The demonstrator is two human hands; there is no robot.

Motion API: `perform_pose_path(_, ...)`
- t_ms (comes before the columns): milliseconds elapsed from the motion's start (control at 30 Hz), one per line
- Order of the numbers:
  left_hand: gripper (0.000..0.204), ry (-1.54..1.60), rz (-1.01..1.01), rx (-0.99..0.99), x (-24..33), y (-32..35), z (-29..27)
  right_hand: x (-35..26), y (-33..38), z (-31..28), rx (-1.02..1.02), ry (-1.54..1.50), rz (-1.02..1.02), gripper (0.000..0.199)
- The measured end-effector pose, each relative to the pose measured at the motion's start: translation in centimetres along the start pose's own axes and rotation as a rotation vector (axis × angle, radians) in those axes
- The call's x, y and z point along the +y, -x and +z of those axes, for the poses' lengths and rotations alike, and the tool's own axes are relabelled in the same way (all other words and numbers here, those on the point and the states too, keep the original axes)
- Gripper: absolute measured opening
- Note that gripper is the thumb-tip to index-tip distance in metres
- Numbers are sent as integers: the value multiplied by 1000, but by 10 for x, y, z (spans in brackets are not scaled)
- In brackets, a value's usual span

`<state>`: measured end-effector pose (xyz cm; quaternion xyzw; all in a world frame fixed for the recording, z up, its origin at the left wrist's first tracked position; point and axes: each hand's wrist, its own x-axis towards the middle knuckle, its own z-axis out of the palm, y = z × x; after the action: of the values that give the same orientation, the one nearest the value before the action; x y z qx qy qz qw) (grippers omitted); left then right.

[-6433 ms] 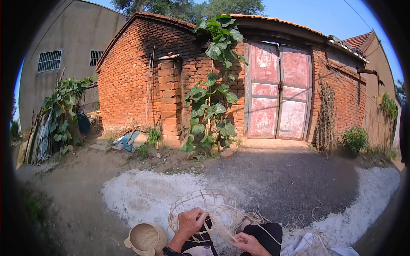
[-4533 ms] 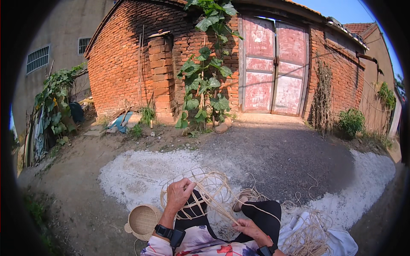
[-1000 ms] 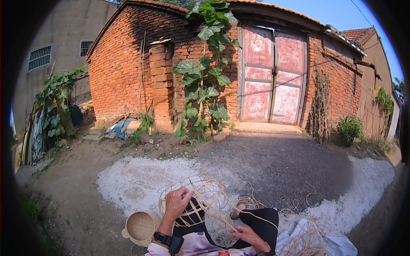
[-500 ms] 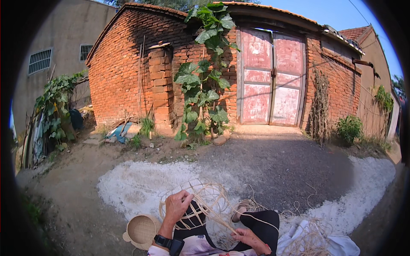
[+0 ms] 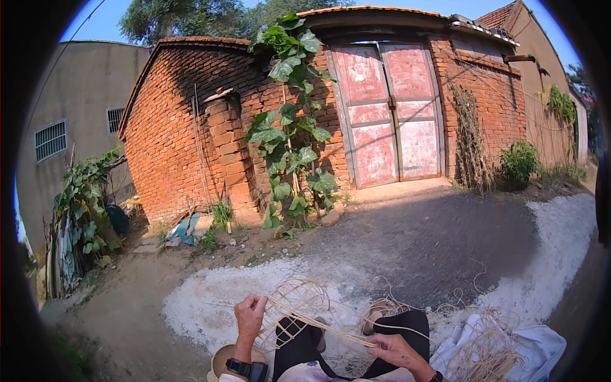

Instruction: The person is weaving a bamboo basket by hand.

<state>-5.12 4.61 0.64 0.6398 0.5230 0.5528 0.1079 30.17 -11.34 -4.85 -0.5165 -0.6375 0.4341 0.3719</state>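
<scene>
Head view, lower centre of the frame: the left hand [image 5: 249,316] is up on the rim of the pale, open-weave wicker basket frame [image 5: 299,304], fingers curled shut around one of its thin ribs. The right hand [image 5: 396,349] sits lower and further right, pinched on a long, pale cane strand [image 5: 331,325] that runs taut across the lap from one hand to the other. Hands well apart, then, each clamped on its own piece.

What's changed: over the last second the camera has lifted a touch, so the hands sit nearer the bottom edge, yet the grip pattern matches. Compared with several seconds ago, the left hand has shifted round the rim and the strand is now drawn straighter. I'd judge the weave is moving on by one more rib, strand pulled snug.

A round straw hat [image 5: 224,361] lies at lower left, and loose cane [image 5: 484,347] on a white cloth [image 5: 541,347] at lower right.
</scene>
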Motion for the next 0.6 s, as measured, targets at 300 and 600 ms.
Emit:
perform_pose_path(300,23,-392,-32,260,-66,-50,-55,13,76,-147,771,765,13,8)
perform_pose_path(600,25,-355,-62,268,-67,-59,-59,271,266,-408,1654,-402,426,18)
